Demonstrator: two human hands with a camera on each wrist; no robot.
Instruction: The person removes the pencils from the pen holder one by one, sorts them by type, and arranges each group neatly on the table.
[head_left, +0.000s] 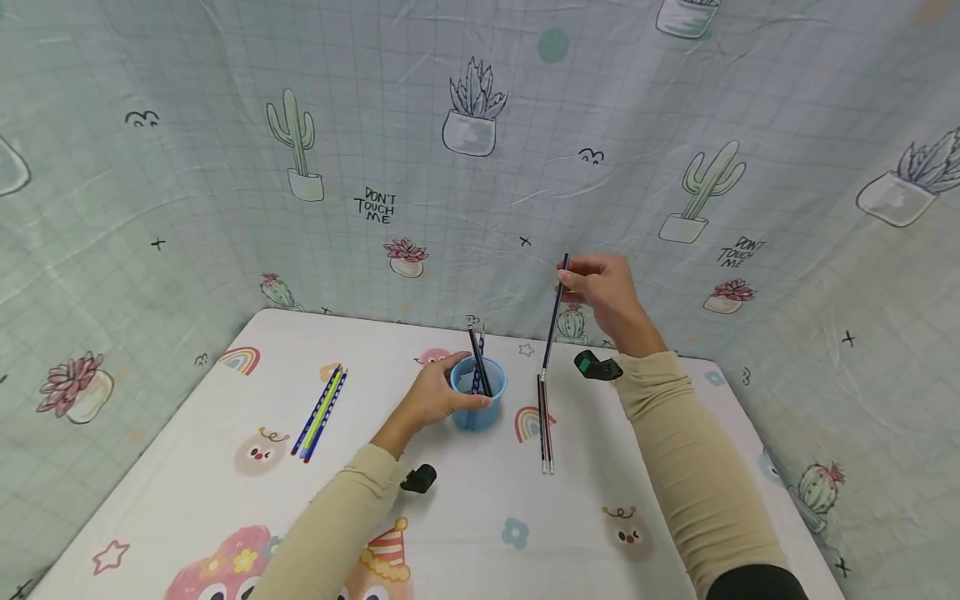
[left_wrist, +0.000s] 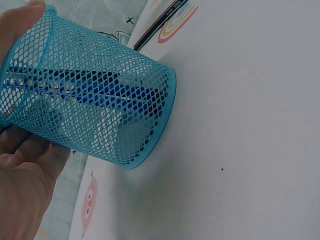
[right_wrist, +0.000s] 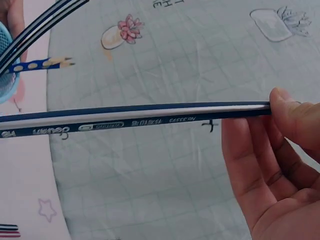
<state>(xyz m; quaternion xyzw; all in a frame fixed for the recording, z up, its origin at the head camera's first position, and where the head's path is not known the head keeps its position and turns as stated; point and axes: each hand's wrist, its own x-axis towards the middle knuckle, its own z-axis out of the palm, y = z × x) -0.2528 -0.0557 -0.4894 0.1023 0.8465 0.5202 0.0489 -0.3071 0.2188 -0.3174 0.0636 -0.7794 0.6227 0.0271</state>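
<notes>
My left hand point(head_left: 433, 393) grips a light blue mesh pencil cup point(head_left: 477, 419) by its side, and the cup stands upright on the table. Inside it lean dark striped pencils point(right_wrist: 37, 30) and blue pencils with pale spots point(right_wrist: 42, 64), some with their sharpened tips up. Between thumb and fingers, my right hand point(head_left: 606, 293) pinches the upper end of a dark blue pencil with a white stripe point(right_wrist: 165, 112). That pencil points down toward two dark striped pencils point(head_left: 546, 429) lying side by side right of the cup; whether it touches them I cannot tell.
Several blue and yellow-green pencils point(head_left: 318, 414) lie together on the white patterned table point(head_left: 480, 517), left of the cup. A cactus-print cloth point(head_left: 480, 208) rises behind the table and along both sides. A dark device sits near each wrist.
</notes>
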